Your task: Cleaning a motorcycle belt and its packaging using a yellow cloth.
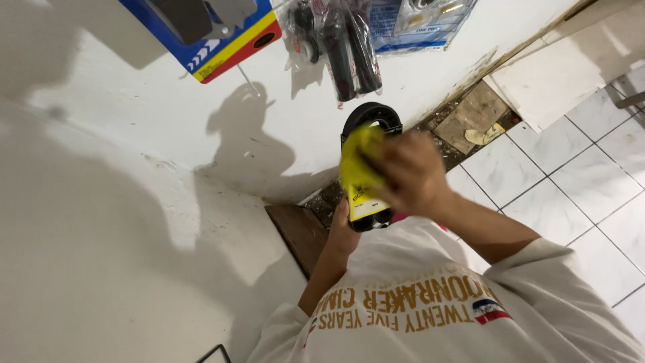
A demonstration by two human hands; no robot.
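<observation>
Hands are both busy on one thing in my head view: a black, loop-shaped object (371,119) with a white and yellow panel on its lower part, held up in front of the chest close to the white wall (134,168). My left hand (344,232) is clamped around its bottom end from below, fingers wrapped on the far side so I cannot see them fully. My right hand (411,171) is closed on a yellow cloth (358,165) and presses it against the object's middle, covering most of that side. The two hands sit just apart, one below and one to the right of the object. Above, hanging on the wall, I see a blue, yellow and red carded package (215,30), a clear bag with dark parts (339,47) and another clear packet (420,23). Below the object a brown wooden piece (295,232) lies by the wall's foot, and white floor tiles (578,175) spread out to the right.
</observation>
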